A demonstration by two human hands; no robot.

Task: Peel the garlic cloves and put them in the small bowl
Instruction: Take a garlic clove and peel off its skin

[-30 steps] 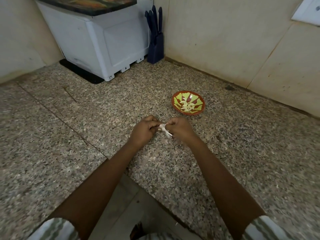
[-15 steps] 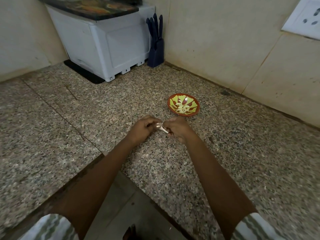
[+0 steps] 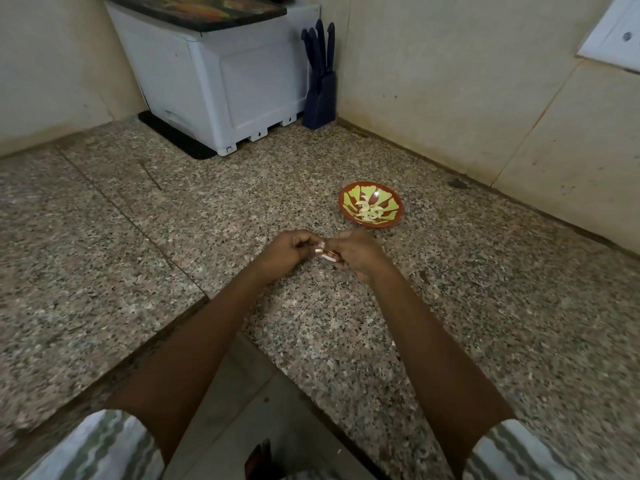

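Note:
A pale garlic clove (image 3: 325, 255) with loose white skin sits between my two hands, just above the granite counter. My left hand (image 3: 290, 252) pinches its left end with curled fingers. My right hand (image 3: 356, 253) grips its right end, and the fingers hide most of the clove. Beyond my right hand stands the small red-and-green bowl (image 3: 392, 219) with several pale peeled cloves (image 3: 370, 212) lying in it.
The speckled granite counter (image 3: 173, 244) runs into a wall corner. A white appliance (image 3: 221, 77) stands at the back, with a dark blue knife block (image 3: 320, 88) beside it. A wall socket (image 3: 613, 36) is at the upper right. The counter's front edge is cut away below my arms.
Both hands have kept hold of the clove and worked at it in the same spot. The view has shifted slightly, so the bowl appears a little farther right.

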